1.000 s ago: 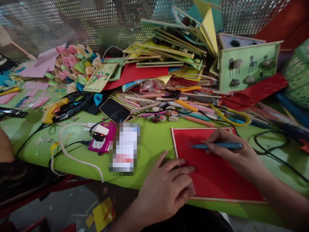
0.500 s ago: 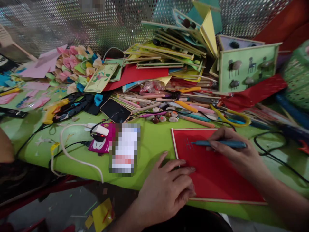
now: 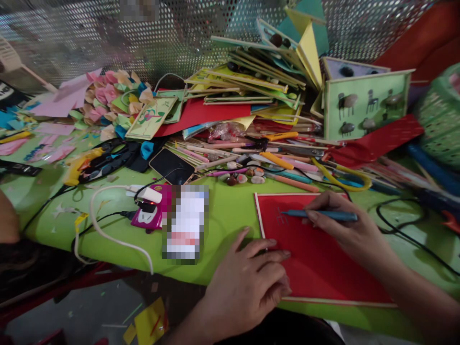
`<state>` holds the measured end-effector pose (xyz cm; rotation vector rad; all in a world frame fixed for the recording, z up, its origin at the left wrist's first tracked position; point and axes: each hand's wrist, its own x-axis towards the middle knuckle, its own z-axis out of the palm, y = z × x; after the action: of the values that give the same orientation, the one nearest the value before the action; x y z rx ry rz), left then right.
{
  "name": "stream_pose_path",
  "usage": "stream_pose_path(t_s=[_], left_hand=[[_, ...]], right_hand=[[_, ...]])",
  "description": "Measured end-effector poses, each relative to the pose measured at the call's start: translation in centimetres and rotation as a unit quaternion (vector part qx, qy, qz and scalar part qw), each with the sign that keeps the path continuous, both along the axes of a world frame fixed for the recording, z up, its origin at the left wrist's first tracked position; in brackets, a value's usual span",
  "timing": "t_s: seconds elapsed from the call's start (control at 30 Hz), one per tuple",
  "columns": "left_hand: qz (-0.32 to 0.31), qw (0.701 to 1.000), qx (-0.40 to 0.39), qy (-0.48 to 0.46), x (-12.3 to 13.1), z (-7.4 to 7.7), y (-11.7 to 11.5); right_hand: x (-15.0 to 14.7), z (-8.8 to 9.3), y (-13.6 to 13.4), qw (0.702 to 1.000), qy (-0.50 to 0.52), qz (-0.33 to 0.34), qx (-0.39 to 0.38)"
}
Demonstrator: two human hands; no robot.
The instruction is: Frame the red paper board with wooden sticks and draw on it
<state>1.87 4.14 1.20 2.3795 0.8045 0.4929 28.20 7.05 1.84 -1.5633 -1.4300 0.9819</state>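
My right hand [image 3: 336, 220] grips a blue marker [image 3: 327, 214], its tip on the upper left of a red board [image 3: 319, 258] with a pale stick frame. Small dark strokes [image 3: 281, 216] show on the red surface by the tip. Fingers spread, my left hand [image 3: 253, 275] rests across the board's left edge and holds nothing. To its left lies a phone with a lit, blurred screen [image 3: 187, 220].
A magenta power strip [image 3: 153, 215] with a white cable [image 3: 108, 235] lies left of the phone. Behind the board are pebbles [image 3: 257, 179], scattered pens [image 3: 293, 182] and a stack of framed boards [image 3: 251, 76]. A green basket [image 3: 443, 115] stands at the right. Someone's arm [image 3: 7, 220] shows at the left edge.
The marker tip has shifted slightly left, and more strokes stand on the red board. My left hand stays in place.
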Motion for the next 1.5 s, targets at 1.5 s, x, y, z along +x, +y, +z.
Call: stream_pose_path(t_s=[1.5], left_hand=[[0.008, 1.000, -0.013, -0.001, 0.0, -0.3, -0.2]], right_hand=[[-0.1, 0.6, 0.2, 0.997, -0.065, -0.050, 0.006]])
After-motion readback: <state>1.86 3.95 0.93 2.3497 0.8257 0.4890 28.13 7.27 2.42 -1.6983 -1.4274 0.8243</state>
